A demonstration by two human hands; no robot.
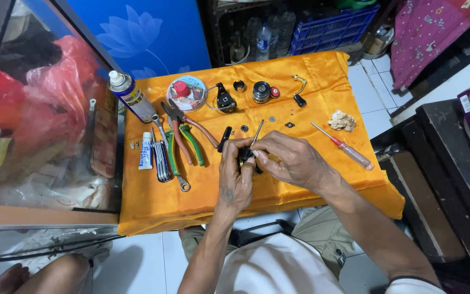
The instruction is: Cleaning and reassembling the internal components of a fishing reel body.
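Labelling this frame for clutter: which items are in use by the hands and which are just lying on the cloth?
In use:
left hand and right hand, both on the small black part
thin metal tool in the right hand's grip

Lying about:
red-handled screwdriver
pliers
spray can
white tube
gold crank handle
crumpled wad
orange cloth

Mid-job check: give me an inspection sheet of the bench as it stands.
Surface: orange cloth covers the table.
Job's things: small black part and thin tool between both hands.
Clutter: pliers, spray can, tube, red-handled screwdriver, crumpled rag, loose small parts.
Hands: left hand grips the part; right hand holds the tool.
Cables: nothing seen.
Surroundings: tiled floor, blue crate.
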